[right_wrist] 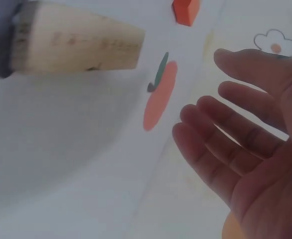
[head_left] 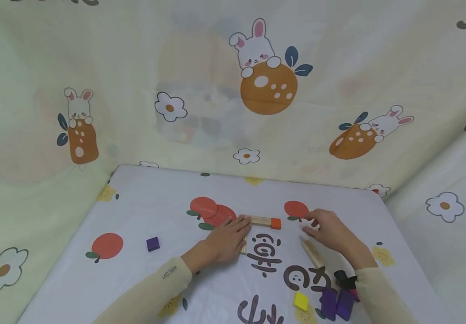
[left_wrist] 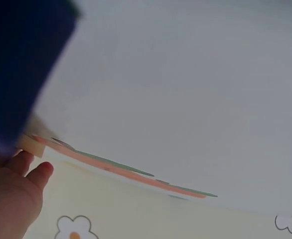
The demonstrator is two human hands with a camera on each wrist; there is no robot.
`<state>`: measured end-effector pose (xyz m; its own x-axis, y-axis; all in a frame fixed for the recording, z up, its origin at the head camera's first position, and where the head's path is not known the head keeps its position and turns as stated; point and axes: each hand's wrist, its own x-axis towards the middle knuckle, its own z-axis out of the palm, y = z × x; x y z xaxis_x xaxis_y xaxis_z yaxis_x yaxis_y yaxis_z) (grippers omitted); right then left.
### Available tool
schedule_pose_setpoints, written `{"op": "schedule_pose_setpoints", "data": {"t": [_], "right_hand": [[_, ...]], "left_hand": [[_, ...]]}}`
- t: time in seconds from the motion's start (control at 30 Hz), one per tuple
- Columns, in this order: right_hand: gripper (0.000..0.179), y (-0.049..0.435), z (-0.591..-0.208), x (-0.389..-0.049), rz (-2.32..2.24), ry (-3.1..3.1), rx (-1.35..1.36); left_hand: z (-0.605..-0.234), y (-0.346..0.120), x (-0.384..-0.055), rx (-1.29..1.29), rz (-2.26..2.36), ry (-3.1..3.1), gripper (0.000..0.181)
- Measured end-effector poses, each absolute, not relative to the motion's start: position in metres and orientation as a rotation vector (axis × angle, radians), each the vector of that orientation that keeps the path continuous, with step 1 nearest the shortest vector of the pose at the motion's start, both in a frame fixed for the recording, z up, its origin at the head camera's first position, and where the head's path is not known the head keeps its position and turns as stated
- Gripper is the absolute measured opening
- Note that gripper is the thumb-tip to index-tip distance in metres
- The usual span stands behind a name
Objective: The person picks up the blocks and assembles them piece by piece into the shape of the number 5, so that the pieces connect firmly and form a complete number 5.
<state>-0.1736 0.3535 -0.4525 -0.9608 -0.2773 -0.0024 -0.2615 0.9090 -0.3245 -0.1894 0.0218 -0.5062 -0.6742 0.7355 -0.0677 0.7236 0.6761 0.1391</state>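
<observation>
My left hand lies over the near-left end of a wooden block, fingers fairly straight and touching it. An orange block sits at that wooden block's right end. Under the left palm, part of another pale wooden piece shows; the rest is hidden. In the left wrist view, the fingertips are right at a wooden end. My right hand hovers with relaxed, spread fingers and holds nothing. A loose wooden block lies just below it, also large in the right wrist view.
A purple block stands alone at the left. Near the right forearm are a yellow block, two purple blocks, a black piece and a partly hidden pinkish-red one. A printed curtain hangs behind the table.
</observation>
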Motion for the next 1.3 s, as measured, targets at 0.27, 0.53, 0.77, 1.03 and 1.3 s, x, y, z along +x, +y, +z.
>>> {"op": "schedule_pose_setpoints", "data": {"t": [0.27,0.53,0.77,1.03,1.3], "right_hand": [[0.035,0.366,-0.460,-0.148,-0.510,2.971,-0.241],[0.040,0.366,-0.473,-0.130,-0.507,2.876,-0.053],[0.036,0.365,-0.481,-0.122,-0.497,2.894,-0.055],[0.034,0.364,-0.487,-0.121,-0.508,2.884,-0.016],[0.038,0.356,-0.485,-0.124,-0.513,2.842,0.084]], "left_hand": [[-0.512,0.023,-0.191,1.210,0.156,2.774,0.059],[-0.508,0.021,-0.191,1.215,0.156,2.765,0.059],[-0.508,0.021,-0.190,1.206,0.166,2.756,0.059],[-0.509,0.022,-0.190,1.193,0.164,2.755,0.059],[-0.509,0.022,-0.191,1.197,0.160,2.757,0.059]]}}
